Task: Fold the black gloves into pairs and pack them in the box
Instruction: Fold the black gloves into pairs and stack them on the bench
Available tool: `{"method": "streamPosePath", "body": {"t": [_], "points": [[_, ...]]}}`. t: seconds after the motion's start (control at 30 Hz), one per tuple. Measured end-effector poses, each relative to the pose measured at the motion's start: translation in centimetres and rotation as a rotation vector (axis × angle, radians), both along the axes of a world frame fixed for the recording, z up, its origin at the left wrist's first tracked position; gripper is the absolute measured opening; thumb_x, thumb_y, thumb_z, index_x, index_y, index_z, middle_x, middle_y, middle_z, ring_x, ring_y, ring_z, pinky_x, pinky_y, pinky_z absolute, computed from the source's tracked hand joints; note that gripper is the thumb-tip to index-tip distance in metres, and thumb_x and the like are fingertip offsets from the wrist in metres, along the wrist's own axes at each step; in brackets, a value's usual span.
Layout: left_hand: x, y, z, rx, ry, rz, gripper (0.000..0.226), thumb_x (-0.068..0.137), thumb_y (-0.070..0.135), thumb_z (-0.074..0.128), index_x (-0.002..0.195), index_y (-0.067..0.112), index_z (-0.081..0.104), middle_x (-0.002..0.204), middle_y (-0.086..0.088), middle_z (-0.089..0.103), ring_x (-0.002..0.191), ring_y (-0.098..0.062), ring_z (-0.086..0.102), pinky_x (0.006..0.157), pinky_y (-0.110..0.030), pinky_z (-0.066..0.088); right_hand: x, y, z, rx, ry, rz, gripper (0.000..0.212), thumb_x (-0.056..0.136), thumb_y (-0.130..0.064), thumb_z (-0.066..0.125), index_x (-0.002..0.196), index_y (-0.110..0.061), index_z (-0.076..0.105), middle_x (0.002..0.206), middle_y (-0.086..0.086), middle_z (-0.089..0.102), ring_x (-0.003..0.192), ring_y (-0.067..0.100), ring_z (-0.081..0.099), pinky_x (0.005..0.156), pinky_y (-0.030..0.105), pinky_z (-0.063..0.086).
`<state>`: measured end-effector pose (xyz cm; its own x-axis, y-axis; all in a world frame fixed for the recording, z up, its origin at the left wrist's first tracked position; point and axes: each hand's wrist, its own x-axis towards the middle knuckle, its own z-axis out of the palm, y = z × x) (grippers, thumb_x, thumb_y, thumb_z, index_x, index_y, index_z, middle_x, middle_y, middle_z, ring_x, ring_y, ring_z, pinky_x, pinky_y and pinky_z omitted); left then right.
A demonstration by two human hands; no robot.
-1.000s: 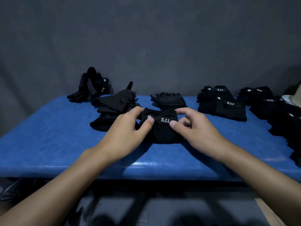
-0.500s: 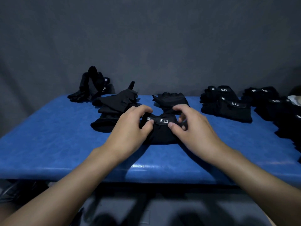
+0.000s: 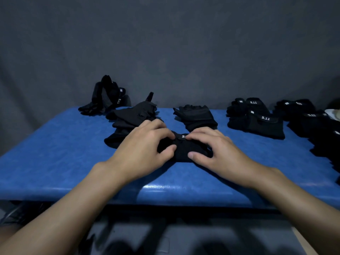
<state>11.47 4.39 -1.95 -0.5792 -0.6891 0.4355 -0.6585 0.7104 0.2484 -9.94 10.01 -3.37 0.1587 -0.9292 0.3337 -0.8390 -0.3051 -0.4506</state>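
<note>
A folded black glove pair [image 3: 182, 150] with a white label lies on the blue table [image 3: 55, 162] near its front edge. My left hand [image 3: 145, 150] grips its left side, fingers over the top and thumb at the front. My right hand [image 3: 211, 150] grips the right side the same way, its fingers covering most of the label. Loose black gloves [image 3: 132, 116] lie just behind my left hand, and one more glove [image 3: 195, 116] lies behind the pair.
Another heap of loose gloves [image 3: 106, 98] leans at the back left. Folded pairs [image 3: 255, 116] are stacked at the right, with more of them [image 3: 312, 122] along the right edge. A pale object [image 3: 334, 115] shows at the far right. A grey wall stands behind.
Both hands have closed in over the glove pair, fingers curling over its top edge and hiding most of the label. The pair looks more tightly bunched between them.
</note>
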Motion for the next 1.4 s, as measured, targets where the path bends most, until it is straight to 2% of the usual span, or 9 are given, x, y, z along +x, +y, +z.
{"method": "streamPosePath", "body": {"t": [0.1, 0.23, 0.6, 0.73, 0.87, 0.97, 1.07, 1.17, 1.4], "points": [[0.3, -0.1, 0.2, 0.095, 0.003, -0.042, 0.035, 0.087, 0.044, 0.066, 0.118, 0.028, 0.066, 0.115, 0.013, 0.055, 0.107, -0.008, 0.052, 0.095, -0.027, 0.043, -0.2, 0.1, 0.1, 0.006, 0.005, 0.01, 0.047, 0.081, -0.058, 0.054, 0.125, -0.042, 0.055, 0.123, -0.029, 0.048, 0.116, 0.006, 0.045, 0.102, 0.046, 0.039], [-0.1, 0.1, 0.2, 0.202, 0.063, -0.072, 0.033, 0.086, 0.043, 0.067, 0.116, 0.029, 0.065, 0.112, 0.017, 0.053, 0.1, -0.001, 0.054, 0.085, -0.012, 0.04, -0.8, 0.3, 0.3, -0.012, 0.058, 0.0, 0.041, 0.087, -0.044, 0.065, 0.127, -0.041, 0.055, 0.124, -0.028, 0.048, 0.115, 0.004, 0.043, 0.103, 0.043, 0.035], [-7.2, 1.1, -0.7, 0.243, 0.157, -0.24, 0.03, 0.085, 0.04, 0.071, 0.112, 0.029, 0.065, 0.106, 0.02, 0.052, 0.096, 0.005, 0.052, 0.079, -0.004, 0.036, -7.1, 4.0, 1.2, 0.0, 0.152, -0.162, 0.043, 0.082, -0.049, 0.069, 0.123, -0.045, 0.055, 0.12, -0.029, 0.05, 0.112, 0.001, 0.04, 0.099, 0.033, 0.03], [-11.0, 1.3, -0.7, 0.266, 0.146, -0.308, 0.03, 0.083, 0.042, 0.073, 0.107, 0.028, 0.06, 0.101, 0.015, 0.051, 0.092, -0.001, 0.051, 0.075, -0.008, 0.037, -10.1, 5.9, 1.5, -0.019, 0.183, -0.26, 0.042, 0.081, -0.047, 0.071, 0.12, -0.045, 0.056, 0.118, -0.032, 0.05, 0.112, -0.001, 0.039, 0.094, 0.03, 0.025], [-14.8, 1.2, -0.5, 0.275, 0.118, -0.338, 0.032, 0.083, 0.042, 0.074, 0.107, 0.026, 0.06, 0.102, 0.015, 0.049, 0.091, 0.001, 0.05, 0.075, -0.01, 0.038, -12.8, 6.9, 1.8, -0.026, 0.261, -0.349, 0.041, 0.081, -0.051, 0.068, 0.119, -0.044, 0.054, 0.112, -0.035, 0.047, 0.11, -0.001, 0.038, 0.092, 0.031, 0.022], [-17.0, 1.2, -0.5, 0.277, 0.117, -0.35, 0.033, 0.085, 0.042, 0.073, 0.109, 0.025, 0.06, 0.105, 0.015, 0.049, 0.089, 0.002, 0.051, 0.074, -0.01, 0.039, -14.3, 7.1, 2.2, -0.026, 0.329, -0.405, 0.043, 0.082, -0.055, 0.066, 0.122, -0.043, 0.053, 0.117, -0.033, 0.049, 0.108, -0.001, 0.035, 0.09, 0.031, 0.02], [-18.6, 1.1, -0.7, 0.267, 0.123, -0.347, 0.034, 0.085, 0.043, 0.072, 0.111, 0.026, 0.059, 0.107, 0.016, 0.05, 0.091, -0.001, 0.052, 0.076, -0.012, 0.041, -15.3, 6.8, 2.7, -0.017, 0.412, -0.448, 0.045, 0.084, -0.057, 0.063, 0.125, -0.043, 0.053, 0.124, -0.028, 0.051, 0.114, 0.004, 0.035, 0.094, 0.036, 0.023], [-19.7, 1.2, -0.8, 0.267, 0.133, -0.357, 0.035, 0.085, 0.044, 0.071, 0.113, 0.025, 0.059, 0.109, 0.016, 0.049, 0.093, 0.0, 0.051, 0.076, -0.009, 0.039, -16.1, 6.7, 3.1, 0.002, 0.47, -0.486, 0.044, 0.084, -0.058, 0.062, 0.124, -0.044, 0.053, 0.122, -0.025, 0.053, 0.113, 0.008, 0.035, 0.095, 0.039, 0.024], [-20.5, 1.0, -1.0, 0.263, 0.172, -0.354, 0.034, 0.084, 0.042, 0.073, 0.109, 0.025, 0.06, 0.106, 0.015, 0.05, 0.091, 0.003, 0.051, 0.073, -0.006, 0.038, -16.6, 6.9, 3.4, -0.001, 0.449, -0.531, 0.048, 0.081, -0.057, 0.067, 0.124, -0.041, 0.051, 0.109, -0.019, 0.055, 0.111, 0.009, 0.037, 0.094, 0.039, 0.024]]}}
